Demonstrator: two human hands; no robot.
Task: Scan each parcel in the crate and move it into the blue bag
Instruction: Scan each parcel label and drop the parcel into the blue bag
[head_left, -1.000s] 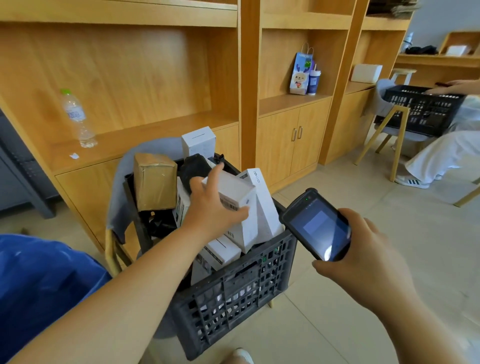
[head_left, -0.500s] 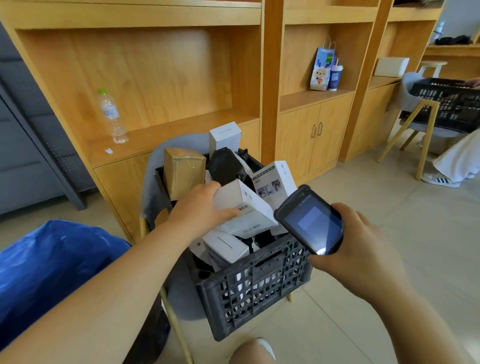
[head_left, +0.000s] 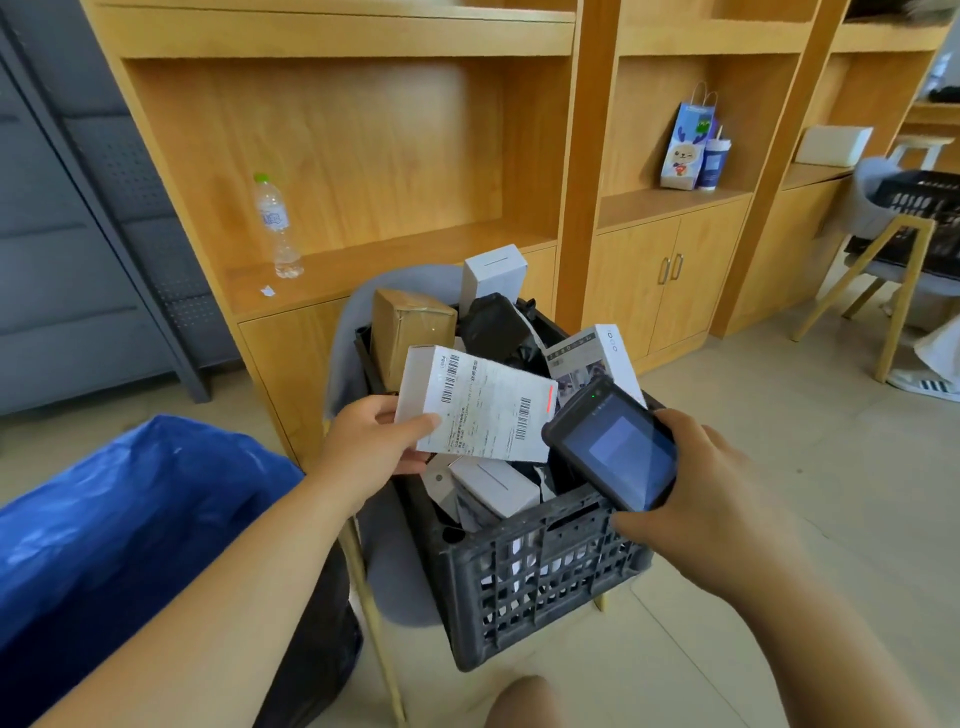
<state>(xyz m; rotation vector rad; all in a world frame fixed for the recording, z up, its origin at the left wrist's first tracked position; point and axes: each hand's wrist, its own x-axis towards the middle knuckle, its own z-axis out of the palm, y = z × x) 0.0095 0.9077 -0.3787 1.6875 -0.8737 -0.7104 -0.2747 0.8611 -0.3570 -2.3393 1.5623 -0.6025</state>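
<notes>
Part of the blue bag (head_left: 130, 519) beyond the left edge; label print on the white box (head_left: 483, 405) too small to read.

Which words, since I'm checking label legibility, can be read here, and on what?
"iQOO", probably: side of the white box in the crate.
Label on the held parcel: barcodes and fine print, too small to read.
Bottle label: blurred.
Scanner screen: nothing readable.

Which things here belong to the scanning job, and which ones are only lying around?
For the job:
- white parcel, held by the left hand
- scanner, held in the right hand
- black crate
- blue bag

Only lying about, on the shelves:
- water bottle
- paper gift bag
- cup
- white box
</notes>
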